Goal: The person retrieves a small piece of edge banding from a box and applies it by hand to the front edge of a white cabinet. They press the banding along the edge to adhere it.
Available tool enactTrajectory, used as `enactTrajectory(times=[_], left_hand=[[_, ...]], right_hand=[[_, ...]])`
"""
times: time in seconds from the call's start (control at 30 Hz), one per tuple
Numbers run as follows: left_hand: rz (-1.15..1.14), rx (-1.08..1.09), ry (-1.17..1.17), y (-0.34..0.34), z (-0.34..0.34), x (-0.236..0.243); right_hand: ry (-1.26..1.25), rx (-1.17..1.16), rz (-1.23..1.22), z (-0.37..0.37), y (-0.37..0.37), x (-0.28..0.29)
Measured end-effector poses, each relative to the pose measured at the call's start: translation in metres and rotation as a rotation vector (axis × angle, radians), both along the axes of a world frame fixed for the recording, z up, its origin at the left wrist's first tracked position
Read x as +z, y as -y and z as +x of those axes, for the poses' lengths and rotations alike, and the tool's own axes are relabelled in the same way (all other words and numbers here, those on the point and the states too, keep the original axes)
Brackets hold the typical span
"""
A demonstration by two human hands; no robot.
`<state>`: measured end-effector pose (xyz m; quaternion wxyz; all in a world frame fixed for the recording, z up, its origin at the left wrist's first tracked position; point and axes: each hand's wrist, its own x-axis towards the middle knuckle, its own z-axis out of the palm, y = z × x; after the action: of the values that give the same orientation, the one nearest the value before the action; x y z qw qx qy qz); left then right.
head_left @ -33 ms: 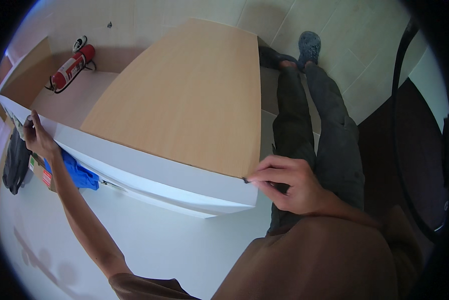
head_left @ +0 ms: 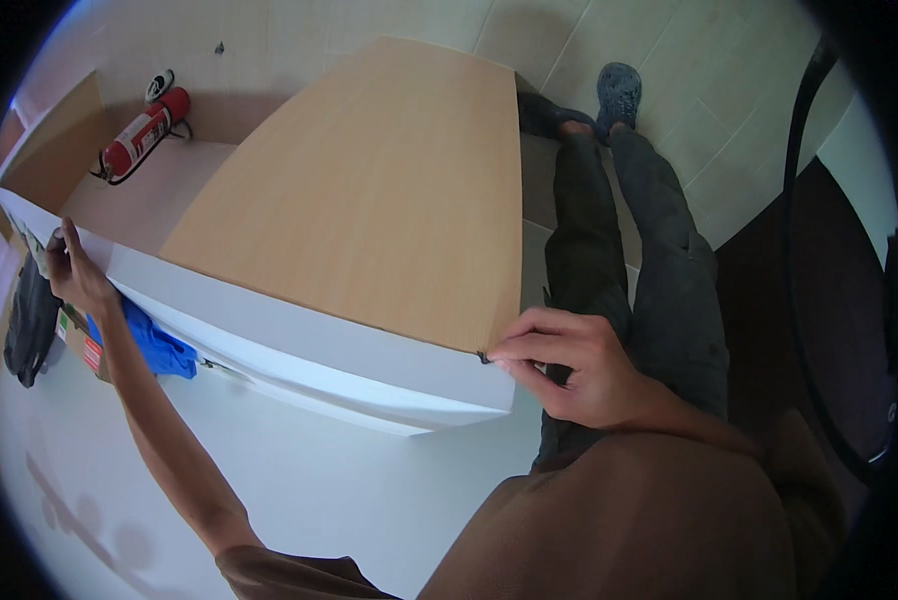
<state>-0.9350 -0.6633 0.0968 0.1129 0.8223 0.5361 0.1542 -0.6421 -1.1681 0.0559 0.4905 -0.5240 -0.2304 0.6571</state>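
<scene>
A light wood-coloured panel (head_left: pixel 369 190) lies over much of a cabinet whose long white edge board (head_left: pixel 319 335) faces me. At the panel's near right corner, my right hand (head_left: pixel 579 365) pinches a small dark piece (head_left: pixel 484 357) between thumb and fingertips. The piece touches the seam between panel and white board; its exact kind is too small to make out. Far to the left, my left hand (head_left: pixel 81 275) is closed at the white board's outer side, fingers curled near its top edge. Whether those fingers hold anything besides the board is hidden.
Behind the board at the far left, a red fire extinguisher (head_left: pixel 147 132) lies near a white coil (head_left: pixel 159 86). A blue cloth (head_left: pixel 154 340), a cardboard box (head_left: pixel 87 345) and a dark bag (head_left: pixel 33 320) sit below my left forearm. A black cable (head_left: pixel 795 190) hangs at right.
My right hand has shifted very slightly left along the seam with the small dark piece. My left hand stays at nearly the same place.
</scene>
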Motion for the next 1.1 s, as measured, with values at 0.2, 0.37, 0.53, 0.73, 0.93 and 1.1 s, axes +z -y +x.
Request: enactTrajectory(times=[0.2, 0.37, 0.53, 0.73, 0.93, 1.1], left_hand=[[0.046, 0.021, -0.037, 0.000, 0.007, -0.004], [0.020, 0.021, -0.040, 0.006, 0.011, -0.005], [-0.006, 0.032, 0.000, 0.006, 0.009, -0.007], [0.005, 0.034, 0.013, 0.008, 0.008, -0.005], [0.027, 0.023, -0.005, 0.002, 0.004, -0.005], [0.032, 0.050, -0.008, -0.002, 0.000, -0.004]], right_hand=[[0.061, -0.006, -0.033, 0.003, 0.005, 0.002], [0.050, 0.025, -0.018, 0.005, -0.005, 0.005], [0.055, 0.036, -0.004, 0.003, -0.021, 0.002], [0.014, 0.073, -0.126, 0.013, 0.001, 0.005], [-0.354, -0.057, -0.379, 0.018, 0.012, 0.000], [-0.553, -0.051, -0.459, 0.021, 0.017, -0.011]])
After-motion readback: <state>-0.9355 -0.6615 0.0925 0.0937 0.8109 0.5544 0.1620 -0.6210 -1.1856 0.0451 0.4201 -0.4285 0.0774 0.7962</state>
